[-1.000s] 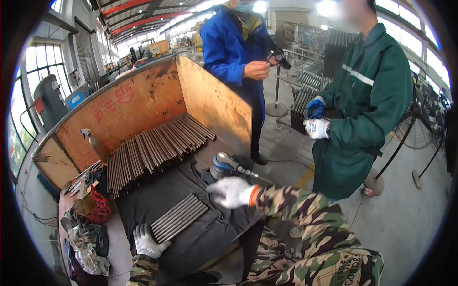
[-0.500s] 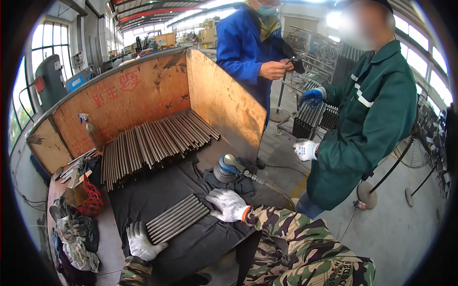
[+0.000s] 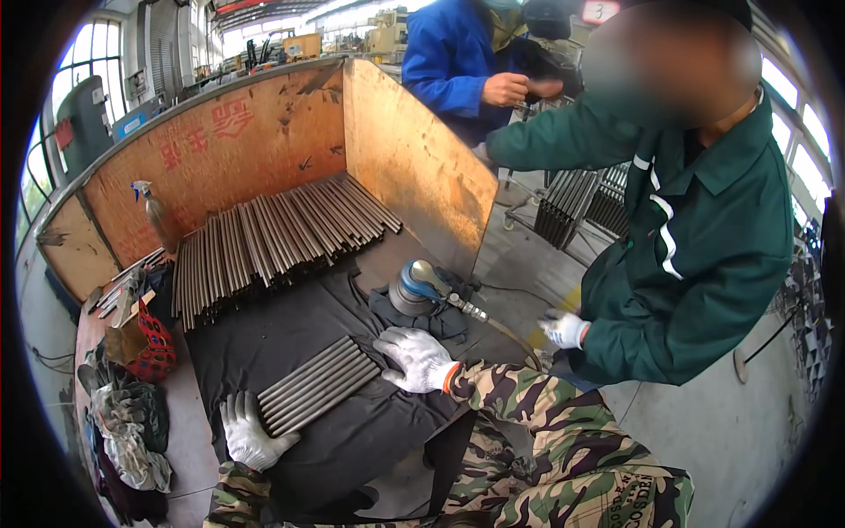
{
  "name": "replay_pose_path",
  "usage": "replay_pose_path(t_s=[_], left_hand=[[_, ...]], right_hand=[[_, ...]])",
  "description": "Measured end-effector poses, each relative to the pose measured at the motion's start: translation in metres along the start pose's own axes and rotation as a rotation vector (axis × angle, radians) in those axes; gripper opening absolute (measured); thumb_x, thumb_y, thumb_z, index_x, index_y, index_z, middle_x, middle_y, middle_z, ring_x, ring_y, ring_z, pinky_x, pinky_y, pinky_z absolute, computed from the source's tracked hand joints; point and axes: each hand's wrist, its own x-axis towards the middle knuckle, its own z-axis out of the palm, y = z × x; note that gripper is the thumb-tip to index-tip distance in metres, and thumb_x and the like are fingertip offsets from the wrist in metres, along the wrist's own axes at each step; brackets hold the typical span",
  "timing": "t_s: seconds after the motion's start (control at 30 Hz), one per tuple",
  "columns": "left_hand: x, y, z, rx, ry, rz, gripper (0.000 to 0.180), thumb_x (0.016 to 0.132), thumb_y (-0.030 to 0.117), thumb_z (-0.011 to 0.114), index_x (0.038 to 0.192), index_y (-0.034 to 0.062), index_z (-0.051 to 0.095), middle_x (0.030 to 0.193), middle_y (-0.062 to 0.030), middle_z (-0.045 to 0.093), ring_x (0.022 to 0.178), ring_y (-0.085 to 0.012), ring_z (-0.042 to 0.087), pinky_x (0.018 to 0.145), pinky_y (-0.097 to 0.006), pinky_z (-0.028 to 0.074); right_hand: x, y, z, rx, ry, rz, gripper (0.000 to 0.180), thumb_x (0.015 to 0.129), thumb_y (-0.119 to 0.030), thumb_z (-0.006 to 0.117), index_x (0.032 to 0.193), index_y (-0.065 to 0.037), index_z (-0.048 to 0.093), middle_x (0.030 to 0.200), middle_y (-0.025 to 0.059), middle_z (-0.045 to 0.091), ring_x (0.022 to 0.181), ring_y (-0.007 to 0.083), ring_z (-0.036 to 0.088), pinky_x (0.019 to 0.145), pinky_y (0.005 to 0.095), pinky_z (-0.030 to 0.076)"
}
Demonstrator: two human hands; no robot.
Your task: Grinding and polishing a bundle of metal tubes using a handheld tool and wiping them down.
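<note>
Hall interior with tabletop (image 3: pixel 418 245), bounded at the rear and right by wooden panels (image 3: pixel 421 145) and partly covered by a black cloth (image 3: pixel 255 330). Tall windows (image 3: pixel 88 66) line the left wall; on the grey floor (image 3: pixel 695 440) at right stands a person in green (image 3: pixel 695 251), and behind the right panel a person in blue (image 3: pixel 444 57). A pile (image 3: pixel 282 242) of dark tubes lies before the rear panel, a sander (image 3: pixel 414 289) to its right, rags (image 3: pixel 132 436) at far left. The rods (image 3: pixel 319 385), a short parallel row, lie obliquely on the cloth between the gloved hands. Left grip (image 3: pixel 251 431): released, fingers extended, against the rods' left ends. Right grip (image 3: pixel 417 359): released, palm down, just beside their right ends; contact cannot be determined.
</note>
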Motion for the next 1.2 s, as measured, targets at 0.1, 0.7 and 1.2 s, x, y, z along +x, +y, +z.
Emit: replay_pose_path(t_s=[0.1,0.7,1.2], left_hand=[[0.001,-0.001,-0.002,0.003,0.009,0.013,0.127,0.056,0.062,0.098,0.152,-0.0065,0.052,0.152,-0.0275,0.057,0.151,-0.0523,0.044,0.134,-0.065,0.025],[0.002,-0.003,-0.003,0.032,0.004,0.029,0.124,0.055,0.055,0.097,0.153,-0.0077,0.052,0.148,-0.0296,0.061,0.147,-0.0520,0.048,0.130,-0.065,0.032],[-0.003,-0.017,0.001,0.183,-0.128,-0.025,0.133,0.064,0.052,0.094,0.165,-0.0103,0.036,0.162,-0.0351,0.048,0.156,-0.0532,0.039,0.135,-0.061,0.029]], right_hand=[[0.000,-0.004,-0.004,0.012,-0.039,0.031,0.066,0.092,-0.039,0.080,0.145,-0.004,0.063,0.143,0.0160,0.065,0.140,0.0374,0.059,0.118,0.0489,0.049],[-0.003,0.000,0.005,0.094,0.023,0.030,0.063,0.093,-0.041,0.078,0.140,0.000,0.067,0.135,0.0150,0.067,0.132,0.0349,0.062,0.114,0.0484,0.050],[-0.003,0.004,0.014,0.159,0.124,-0.001,0.060,0.085,-0.041,0.083,0.128,0.000,0.072,0.122,0.0138,0.067,0.122,0.0324,0.063,0.104,0.0464,0.053]])
